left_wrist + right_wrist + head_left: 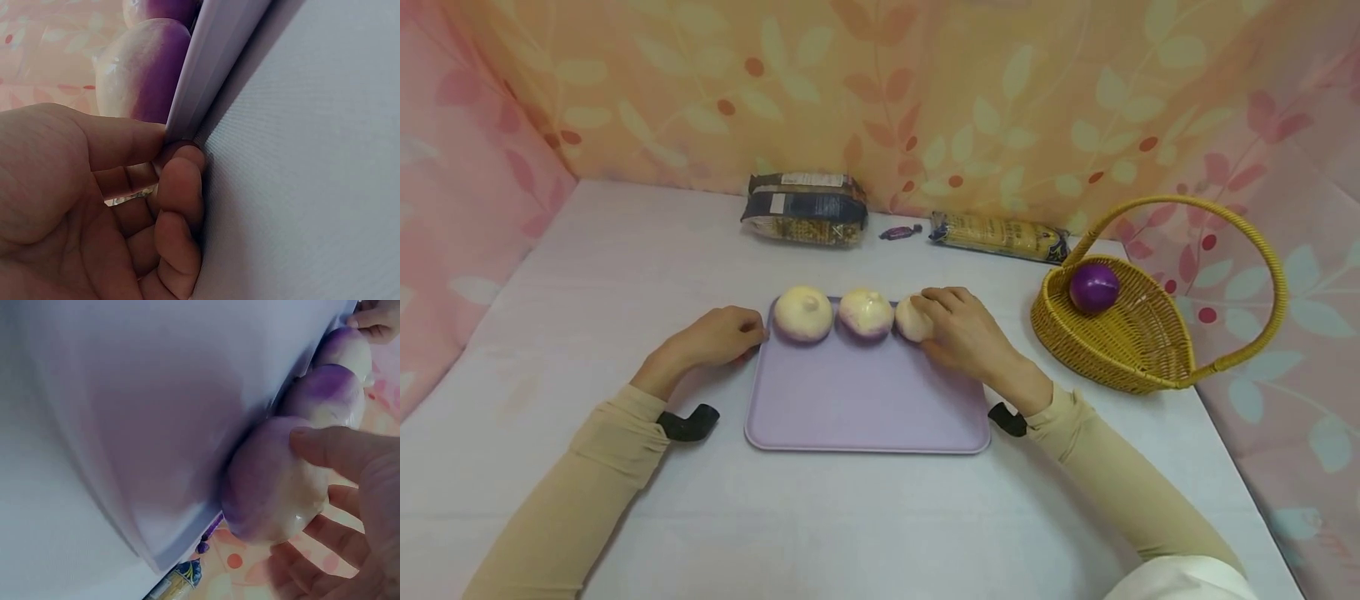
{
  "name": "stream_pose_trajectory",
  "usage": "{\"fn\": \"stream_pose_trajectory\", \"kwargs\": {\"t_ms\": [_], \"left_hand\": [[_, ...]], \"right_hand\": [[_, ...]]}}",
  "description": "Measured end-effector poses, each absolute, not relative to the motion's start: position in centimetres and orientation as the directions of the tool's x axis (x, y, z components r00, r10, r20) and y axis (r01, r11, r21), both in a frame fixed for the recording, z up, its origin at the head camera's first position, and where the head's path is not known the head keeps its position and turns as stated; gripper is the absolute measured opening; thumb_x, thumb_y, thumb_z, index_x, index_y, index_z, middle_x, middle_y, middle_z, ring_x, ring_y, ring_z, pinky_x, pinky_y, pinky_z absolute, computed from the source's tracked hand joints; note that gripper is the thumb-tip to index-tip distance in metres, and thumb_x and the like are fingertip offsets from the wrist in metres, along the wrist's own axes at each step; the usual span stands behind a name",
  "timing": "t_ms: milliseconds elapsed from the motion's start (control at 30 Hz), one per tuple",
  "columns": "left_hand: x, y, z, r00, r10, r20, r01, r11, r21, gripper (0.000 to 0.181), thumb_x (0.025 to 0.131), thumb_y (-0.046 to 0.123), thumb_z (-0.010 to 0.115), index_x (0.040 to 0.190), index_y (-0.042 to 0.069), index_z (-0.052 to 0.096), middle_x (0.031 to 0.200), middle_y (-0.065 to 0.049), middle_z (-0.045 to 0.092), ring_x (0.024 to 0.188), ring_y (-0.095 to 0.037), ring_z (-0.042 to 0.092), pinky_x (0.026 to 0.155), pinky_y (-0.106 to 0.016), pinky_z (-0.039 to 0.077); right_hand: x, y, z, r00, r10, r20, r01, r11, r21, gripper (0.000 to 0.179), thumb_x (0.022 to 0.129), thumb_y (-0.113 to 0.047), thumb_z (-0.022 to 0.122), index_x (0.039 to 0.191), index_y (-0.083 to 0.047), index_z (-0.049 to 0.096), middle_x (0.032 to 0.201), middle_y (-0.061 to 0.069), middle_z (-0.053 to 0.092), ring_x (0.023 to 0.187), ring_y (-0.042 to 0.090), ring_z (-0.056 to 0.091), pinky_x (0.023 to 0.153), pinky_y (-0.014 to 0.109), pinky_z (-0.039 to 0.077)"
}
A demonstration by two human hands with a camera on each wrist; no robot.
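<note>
Three white-and-purple turnips stand in a row along the far side of a lilac tray (865,400): a left one (803,315), a middle one (866,315) and a right one (911,322). My right hand (967,335) grips the right turnip. In the right wrist view its thumb (325,449) lies on that turnip (272,481), with the fingers curled around the far side. At the tray's far left corner, my left hand (721,337) pinches the rim (206,69) between thumb and forefinger.
A yellow wicker basket (1075,358) with a tall handle stands on the right, holding a purple ball-like object (1094,288). Along the back lie a dark-labelled food bag (805,208), a purple wrapped candy (900,232) and a pasta pack (1000,236). Patterned curtains enclose the white table.
</note>
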State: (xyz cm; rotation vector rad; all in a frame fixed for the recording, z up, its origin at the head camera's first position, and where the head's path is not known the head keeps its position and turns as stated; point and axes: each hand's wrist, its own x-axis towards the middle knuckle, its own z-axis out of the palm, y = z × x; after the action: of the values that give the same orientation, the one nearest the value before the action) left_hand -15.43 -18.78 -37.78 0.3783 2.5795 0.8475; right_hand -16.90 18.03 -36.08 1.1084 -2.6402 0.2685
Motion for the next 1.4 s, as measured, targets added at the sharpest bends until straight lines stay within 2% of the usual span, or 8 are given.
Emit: {"fn": "stream_pose_trajectory", "kwargs": {"t_ms": [433,633,767,900,1067,1167,1267,1400], "left_hand": [[-15.5,-18.8,-37.9,-0.885,0.363,-0.292,0.116,0.778,0.617,0.023,0.098,0.018,0.049,0.079,0.008,0.056,0.064,0.0,0.056,0.059,-0.014,0.051,0.06,-0.028,0.039],[-15.5,-18.8,-38.1,-0.885,0.364,-0.289,0.116,0.775,0.622,0.024,0.099,0.018,0.049,0.079,0.008,0.056,0.064,0.0,0.056,0.059,-0.014,0.05,0.061,-0.029,0.038],[-15.4,-18.8,-38.1,-0.883,0.366,-0.294,0.112,0.772,0.625,0.024,0.099,0.019,0.049,0.079,0.008,0.056,0.065,0.0,0.057,0.059,-0.014,0.05,0.061,-0.029,0.039],[-15.4,-18.8,-38.0,-0.883,0.367,-0.293,0.113,0.773,0.625,0.024,0.099,0.018,0.048,0.08,0.008,0.057,0.064,-0.001,0.056,0.059,-0.014,0.049,0.06,-0.029,0.038],[-15.4,-18.8,-37.5,-0.883,0.366,-0.293,0.119,0.779,0.616,0.024,0.099,0.019,0.048,0.08,0.008,0.057,0.064,-0.001,0.056,0.06,-0.014,0.05,0.06,-0.029,0.038],[-15.4,-18.9,-37.3,-0.883,0.367,-0.292,0.123,0.782,0.611,0.024,0.099,0.019,0.048,0.079,0.008,0.056,0.064,-0.001,0.055,0.06,-0.015,0.049,0.061,-0.029,0.038],[-15.5,-19.0,-37.4,-0.882,0.365,-0.297,0.119,0.783,0.61,0.024,0.099,0.019,0.048,0.08,0.008,0.056,0.063,-0.001,0.055,0.06,-0.015,0.049,0.061,-0.029,0.038],[-15.5,-18.8,-37.8,-0.878,0.368,-0.306,0.108,0.775,0.623,0.024,0.099,0.018,0.047,0.08,0.008,0.056,0.064,-0.002,0.055,0.06,-0.015,0.049,0.06,-0.029,0.039]], "right_hand": [[-16.6,16.9,-36.2,-0.68,-0.67,0.298,-0.721,0.684,-0.11,0.062,0.079,-0.02,0.082,0.133,-0.007,0.055,0.129,0.016,0.058,0.121,0.033,0.053,0.102,0.045,0.046],[-16.4,17.4,-35.9,-0.733,-0.628,0.261,-0.672,0.728,-0.134,0.068,0.079,-0.028,0.082,0.137,-0.011,0.052,0.136,0.018,0.053,0.126,0.035,0.05,0.102,0.05,0.046],[-16.6,18.8,-35.1,-0.768,-0.577,0.279,-0.626,0.769,-0.133,0.062,0.083,-0.034,0.077,0.135,-0.01,0.055,0.138,0.019,0.053,0.127,0.037,0.05,0.102,0.052,0.044],[-17.2,21.7,-33.6,-0.78,-0.473,0.41,-0.56,0.82,-0.118,0.043,0.087,-0.028,0.071,0.123,-0.006,0.063,0.126,0.019,0.062,0.116,0.037,0.058,0.093,0.052,0.048],[-17.9,27.1,-31.2,-0.83,-0.185,0.527,-0.326,0.926,-0.189,0.022,0.089,-0.015,0.059,0.103,-0.003,0.068,0.099,0.018,0.068,0.09,0.037,0.063,0.072,0.053,0.048],[-18.6,30.7,-29.9,-0.908,-0.031,0.418,-0.145,0.959,-0.243,0.03,0.091,-0.017,0.052,0.111,0.001,0.064,0.101,0.024,0.064,0.091,0.042,0.059,0.075,0.058,0.045],[-19.7,33.8,-29.0,-0.979,0.027,0.203,-0.018,0.976,-0.216,0.04,0.092,-0.022,0.049,0.119,0.007,0.055,0.109,0.031,0.057,0.097,0.048,0.053,0.08,0.062,0.042],[-21.1,36.3,-28.6,-0.995,0.025,-0.1,0.042,0.986,-0.163,0.054,0.094,-0.026,0.047,0.132,0.012,0.041,0.123,0.04,0.045,0.113,0.055,0.044,0.092,0.067,0.038]]}}
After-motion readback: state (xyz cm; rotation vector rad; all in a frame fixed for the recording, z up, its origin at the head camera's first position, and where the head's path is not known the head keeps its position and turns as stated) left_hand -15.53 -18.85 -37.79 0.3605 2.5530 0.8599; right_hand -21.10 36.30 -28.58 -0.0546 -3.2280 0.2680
